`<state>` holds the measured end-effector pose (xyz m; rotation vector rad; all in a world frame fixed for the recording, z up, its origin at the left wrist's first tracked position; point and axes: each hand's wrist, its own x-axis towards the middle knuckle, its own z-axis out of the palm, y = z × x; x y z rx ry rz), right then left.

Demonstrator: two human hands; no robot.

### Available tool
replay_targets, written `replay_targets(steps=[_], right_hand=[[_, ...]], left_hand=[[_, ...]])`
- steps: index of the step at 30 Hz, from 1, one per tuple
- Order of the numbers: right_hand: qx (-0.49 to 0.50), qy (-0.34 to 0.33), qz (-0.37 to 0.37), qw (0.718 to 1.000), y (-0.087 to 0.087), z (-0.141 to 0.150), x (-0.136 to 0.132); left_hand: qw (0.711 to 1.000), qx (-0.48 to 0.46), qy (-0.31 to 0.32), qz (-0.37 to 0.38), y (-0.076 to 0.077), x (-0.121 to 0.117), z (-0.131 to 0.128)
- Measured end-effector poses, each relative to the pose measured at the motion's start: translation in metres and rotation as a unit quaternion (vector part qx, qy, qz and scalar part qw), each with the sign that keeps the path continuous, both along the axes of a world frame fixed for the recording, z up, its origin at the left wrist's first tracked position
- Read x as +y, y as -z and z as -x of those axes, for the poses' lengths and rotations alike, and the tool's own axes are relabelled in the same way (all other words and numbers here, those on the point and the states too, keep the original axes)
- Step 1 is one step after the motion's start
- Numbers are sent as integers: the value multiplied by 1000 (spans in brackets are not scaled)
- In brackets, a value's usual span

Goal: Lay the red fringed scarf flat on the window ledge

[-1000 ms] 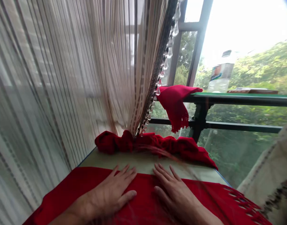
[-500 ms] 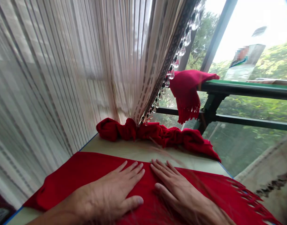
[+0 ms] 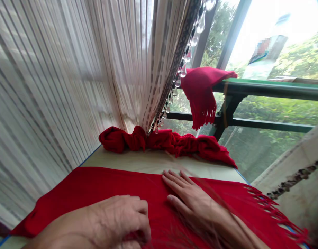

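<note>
A red fringed scarf [image 3: 96, 190] lies spread across the pale table [image 3: 148, 162] in front of me. My left hand [image 3: 114, 221] rests on it near the lower edge with its fingers curled under, pinching the red cloth. To its right, my right hand [image 3: 192, 200] lies flat on the scarf with the fingers stretched out toward the table's far side. The scarf's fringe [image 3: 273, 214] trails off at the right.
A second red scarf [image 3: 164, 141] lies bunched along the table's far edge, under a striped sheer curtain [image 3: 83, 76] with a beaded trim. A third red cloth [image 3: 202, 90] hangs over a green window rail [image 3: 273, 88]. A pale cloth [image 3: 299, 186] hangs at the right.
My left hand has drawn back toward me and curled its fingers into the scarf; it lay flat before. The right hand stays flat. The view has shifted slightly.
</note>
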<state>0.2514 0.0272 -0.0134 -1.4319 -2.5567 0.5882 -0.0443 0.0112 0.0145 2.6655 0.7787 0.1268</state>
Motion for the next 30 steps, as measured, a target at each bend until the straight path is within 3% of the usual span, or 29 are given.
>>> replay_targets(steps=[2, 6, 11, 16, 26, 30], right_hand=[[-3, -1, -1, 1000, -1, 1, -1], [-6, -5, -3, 1000, -2, 1, -1], [7, -4, -4, 1000, -1, 1, -1], [13, -3, -5, 1000, 1, 0, -1], [4, -2, -4, 1000, -1, 0, -1], [5, -2, -9, 1000, 0, -1, -1]], left_hand=[[998, 15, -19, 52, -7, 5, -9], [994, 45, -9, 101, -6, 10, -21], [991, 77, -15, 110, -14, 3, -28], [995, 24, -72, 68, -27, -16, -23], [998, -10, -39, 53, -5, -5, -18], [998, -26, -30, 49, -3, -1, -20]])
